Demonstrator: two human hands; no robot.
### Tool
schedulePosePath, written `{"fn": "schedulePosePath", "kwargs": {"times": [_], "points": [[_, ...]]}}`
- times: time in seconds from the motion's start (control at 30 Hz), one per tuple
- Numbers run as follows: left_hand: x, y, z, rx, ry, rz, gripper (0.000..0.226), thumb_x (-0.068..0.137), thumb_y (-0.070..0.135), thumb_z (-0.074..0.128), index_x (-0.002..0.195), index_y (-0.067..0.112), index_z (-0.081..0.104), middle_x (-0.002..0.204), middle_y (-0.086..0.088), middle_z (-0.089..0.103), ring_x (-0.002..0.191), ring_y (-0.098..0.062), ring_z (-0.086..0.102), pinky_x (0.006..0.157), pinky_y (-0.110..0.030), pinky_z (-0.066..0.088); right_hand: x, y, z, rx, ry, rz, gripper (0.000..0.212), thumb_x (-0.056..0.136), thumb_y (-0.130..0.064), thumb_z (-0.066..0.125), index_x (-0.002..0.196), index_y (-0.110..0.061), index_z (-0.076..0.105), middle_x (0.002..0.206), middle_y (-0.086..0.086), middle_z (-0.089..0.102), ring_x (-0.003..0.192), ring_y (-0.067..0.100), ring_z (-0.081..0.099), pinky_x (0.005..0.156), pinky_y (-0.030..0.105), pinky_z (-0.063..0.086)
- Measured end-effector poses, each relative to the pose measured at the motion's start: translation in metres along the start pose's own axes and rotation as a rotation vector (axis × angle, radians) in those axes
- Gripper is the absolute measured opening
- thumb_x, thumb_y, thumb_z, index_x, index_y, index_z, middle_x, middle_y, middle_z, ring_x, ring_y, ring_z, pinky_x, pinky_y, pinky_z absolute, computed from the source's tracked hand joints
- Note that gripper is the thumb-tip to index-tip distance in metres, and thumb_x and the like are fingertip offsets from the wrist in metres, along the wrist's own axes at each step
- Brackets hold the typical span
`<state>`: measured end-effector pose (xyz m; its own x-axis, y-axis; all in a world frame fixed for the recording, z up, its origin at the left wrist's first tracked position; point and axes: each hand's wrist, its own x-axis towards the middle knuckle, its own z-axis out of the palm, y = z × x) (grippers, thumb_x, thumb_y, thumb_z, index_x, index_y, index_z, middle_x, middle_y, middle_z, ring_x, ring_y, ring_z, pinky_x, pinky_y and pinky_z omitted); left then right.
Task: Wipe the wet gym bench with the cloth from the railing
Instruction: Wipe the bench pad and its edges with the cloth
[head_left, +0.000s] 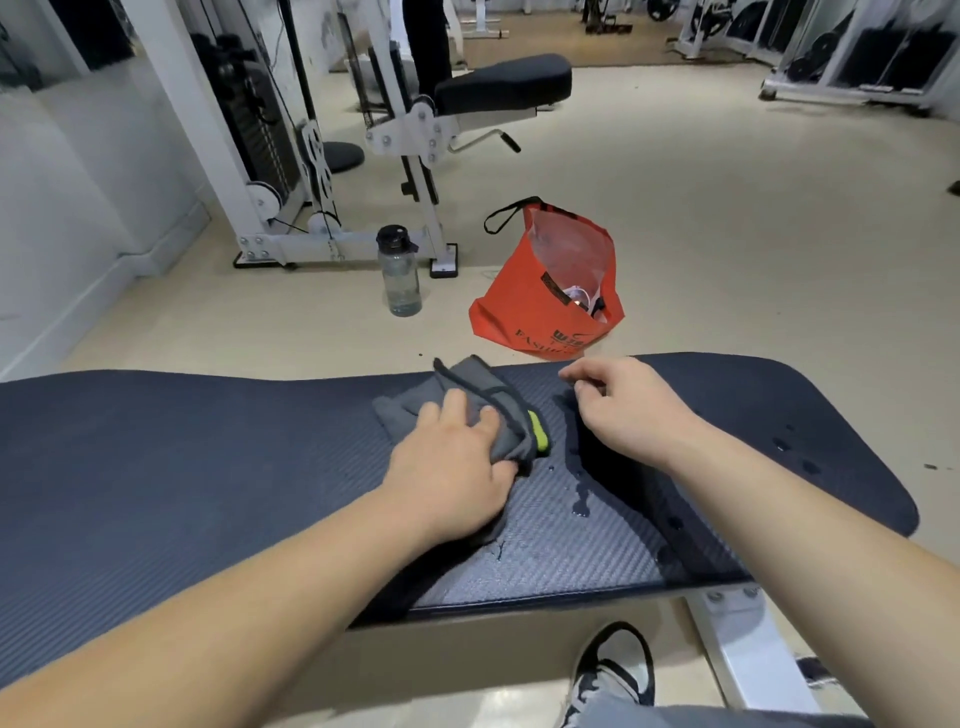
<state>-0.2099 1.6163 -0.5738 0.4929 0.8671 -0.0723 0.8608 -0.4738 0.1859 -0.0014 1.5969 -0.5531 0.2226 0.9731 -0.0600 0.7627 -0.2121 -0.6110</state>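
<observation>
A dark textured gym bench (208, 467) runs across the lower half of the view. Water drops and a small puddle (581, 501) lie on it right of centre, with more drops (784, 444) near its right end. A grey cloth (483, 395) with a lime-green tab lies bunched on the bench. My left hand (452, 462) presses down on the cloth, fingers gripping its folds. My right hand (623, 402) hovers just right of the cloth, fingers loosely curled, holding nothing.
On the floor beyond the bench stand an orange shopping bag (540, 306) and a clear water bottle (399, 270). A white cable machine (291, 171) and a padded seat (501, 83) stand further back. My shoe (615, 670) is below the bench edge.
</observation>
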Motion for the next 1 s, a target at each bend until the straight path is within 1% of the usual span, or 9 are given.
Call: {"fn": "schedulePosePath", "kwargs": {"times": [0.07,0.23,0.47,0.53,0.67,0.73,0.87,0.93,1.0], "points": [[0.028,0.007,0.001,0.021,0.008,0.056,0.057,0.094,0.049,0.043,0.147,0.027,0.037,0.130,-0.008,0.036,0.123,-0.033,0.037,0.098,-0.048,0.047,-0.003,0.007,-0.004,-0.006,0.005,-0.004,0.037,0.103,-0.014,0.048,0.131,-0.019,0.070,0.135,0.000,0.069,0.127,0.019,0.059,0.101,0.023,0.040],[0.067,0.020,0.005,0.079,-0.020,-0.110,0.057,0.093,0.046,0.042,0.145,0.022,0.040,0.135,-0.013,0.036,0.125,-0.038,0.035,0.099,-0.050,0.043,-0.008,0.028,-0.015,-0.018,0.020,0.025,0.035,0.103,-0.019,0.049,0.131,-0.021,0.070,0.134,-0.002,0.070,0.124,0.017,0.061,0.097,0.021,0.039],[-0.060,0.004,0.007,0.064,-0.032,0.381,0.067,0.085,0.055,0.032,0.149,0.037,0.032,0.126,0.003,0.040,0.107,-0.024,0.042,0.081,-0.037,0.052,-0.014,0.017,-0.014,0.001,0.003,-0.035,0.033,0.103,-0.021,0.051,0.129,-0.021,0.071,0.129,-0.002,0.072,0.121,0.016,0.063,0.097,0.021,0.040],[-0.051,-0.031,0.005,0.107,0.002,0.251,0.066,0.084,0.056,0.032,0.148,0.040,0.037,0.126,0.003,0.043,0.109,-0.025,0.046,0.085,-0.042,0.055,-0.018,0.009,-0.012,-0.015,-0.029,-0.073,0.032,0.103,-0.021,0.052,0.129,-0.020,0.071,0.132,-0.002,0.071,0.124,0.016,0.062,0.097,0.021,0.039],[-0.036,-0.042,0.002,0.114,0.075,-0.251,0.059,0.093,0.052,0.043,0.148,0.030,0.038,0.127,-0.004,0.041,0.116,-0.031,0.042,0.091,-0.044,0.050,-0.027,-0.003,-0.007,-0.061,-0.081,-0.146,0.031,0.103,-0.022,0.054,0.129,-0.021,0.071,0.135,-0.003,0.068,0.128,0.016,0.059,0.101,0.023,0.040],[-0.058,-0.011,0.008,0.122,0.063,-0.170,0.059,0.093,0.051,0.042,0.147,0.029,0.035,0.125,-0.004,0.038,0.114,-0.030,0.040,0.087,-0.042,0.048,-0.029,-0.009,-0.004,-0.073,-0.099,-0.171,0.031,0.103,-0.023,0.054,0.129,-0.021,0.070,0.135,-0.003,0.067,0.127,0.016,0.059,0.101,0.024,0.040],[-0.093,-0.006,0.006,0.043,-0.022,0.327,0.062,0.087,0.052,0.041,0.147,0.039,0.031,0.124,0.001,0.039,0.107,-0.024,0.041,0.080,-0.038,0.052,-0.034,-0.023,-0.001,-0.091,-0.142,-0.210,0.033,0.104,-0.023,0.053,0.132,-0.021,0.068,0.138,-0.003,0.066,0.127,0.014,0.058,0.098,0.021,0.038],[-0.071,-0.037,0.002,0.082,-0.015,0.276,0.059,0.087,0.050,0.043,0.145,0.045,0.034,0.126,0.002,0.041,0.110,-0.024,0.044,0.085,-0.041,0.054,-0.039,-0.028,0.000,-0.098,-0.155,-0.232,0.033,0.104,-0.023,0.053,0.132,-0.022,0.068,0.138,-0.005,0.065,0.126,0.013,0.059,0.099,0.021,0.038],[-0.050,-0.056,-0.003,0.090,0.007,0.009,0.058,0.091,0.049,0.046,0.148,0.042,0.036,0.130,0.000,0.041,0.117,-0.028,0.044,0.094,-0.045,0.051,-0.044,-0.030,0.000,-0.104,-0.163,-0.250,0.032,0.104,-0.024,0.053,0.133,-0.022,0.068,0.137,-0.008,0.064,0.126,0.012,0.058,0.104,0.023,0.040]]}}
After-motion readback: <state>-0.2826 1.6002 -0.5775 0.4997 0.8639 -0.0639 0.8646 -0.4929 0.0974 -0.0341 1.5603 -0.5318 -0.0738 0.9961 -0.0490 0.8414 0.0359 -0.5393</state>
